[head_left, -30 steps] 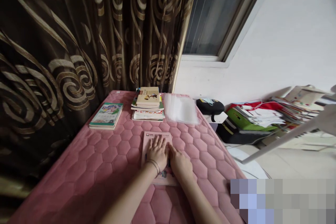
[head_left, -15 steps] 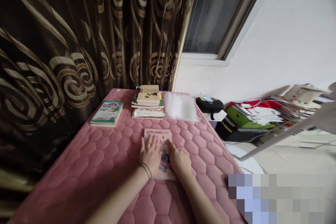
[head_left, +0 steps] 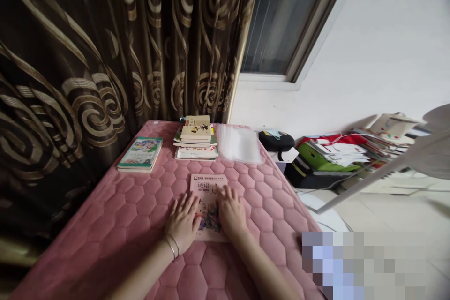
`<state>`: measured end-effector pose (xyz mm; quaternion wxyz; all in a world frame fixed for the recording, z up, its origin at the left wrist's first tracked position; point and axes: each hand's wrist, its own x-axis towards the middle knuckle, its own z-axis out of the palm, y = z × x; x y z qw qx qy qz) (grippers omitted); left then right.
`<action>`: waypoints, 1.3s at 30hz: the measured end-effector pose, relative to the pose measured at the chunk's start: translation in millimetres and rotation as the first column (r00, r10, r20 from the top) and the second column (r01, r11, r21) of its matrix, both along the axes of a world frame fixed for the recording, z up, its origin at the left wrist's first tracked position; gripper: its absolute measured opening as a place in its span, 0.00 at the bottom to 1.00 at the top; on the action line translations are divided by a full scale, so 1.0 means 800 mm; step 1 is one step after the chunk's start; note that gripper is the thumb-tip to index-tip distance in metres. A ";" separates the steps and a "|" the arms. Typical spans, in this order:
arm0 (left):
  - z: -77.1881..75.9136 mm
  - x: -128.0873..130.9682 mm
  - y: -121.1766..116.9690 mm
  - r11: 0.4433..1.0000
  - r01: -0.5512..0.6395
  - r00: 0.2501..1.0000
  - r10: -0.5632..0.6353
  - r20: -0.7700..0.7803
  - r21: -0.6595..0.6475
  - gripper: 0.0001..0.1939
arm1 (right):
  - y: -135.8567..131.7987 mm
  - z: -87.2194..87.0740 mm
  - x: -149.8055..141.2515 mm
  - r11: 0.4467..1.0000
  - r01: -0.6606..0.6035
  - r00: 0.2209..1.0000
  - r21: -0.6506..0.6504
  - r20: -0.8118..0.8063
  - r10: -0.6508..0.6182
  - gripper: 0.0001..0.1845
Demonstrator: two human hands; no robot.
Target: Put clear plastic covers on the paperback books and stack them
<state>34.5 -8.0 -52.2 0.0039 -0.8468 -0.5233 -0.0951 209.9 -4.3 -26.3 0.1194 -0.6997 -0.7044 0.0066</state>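
Observation:
A pale pink book [head_left: 210, 215] with Chinese characters and a cartoon picture on its cover lies flat on the pink quilted mattress [head_left: 140, 225]. Over its left edge rests my left hand [head_left: 183, 219], fingers stretched out and apart, a thin bracelet at the wrist. My right hand [head_left: 232, 210] lies on the right side of the cover, its fingers extended and covering part of the title. Neither hand grasps anything.
Beyond the book stand a stack of books [head_left: 195, 138] and a pile of clear plastic sleeves [head_left: 239, 144]. A green-edged book [head_left: 140, 153] lies at the left. A patterned curtain [head_left: 105, 56] borders the bed; a white lamp arm [head_left: 362, 187] slants at right.
My left hand has slid left from the middle of the cover to its left edge. My right hand has flattened from a curled shape onto the right side.

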 end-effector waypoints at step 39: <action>-0.016 0.044 -0.024 0.983 0.173 0.985 -0.173 -0.002 0.065 0.29 | 0.069 -0.034 0.022 0.989 -0.136 0.991 -0.058 -0.026 0.135 0.30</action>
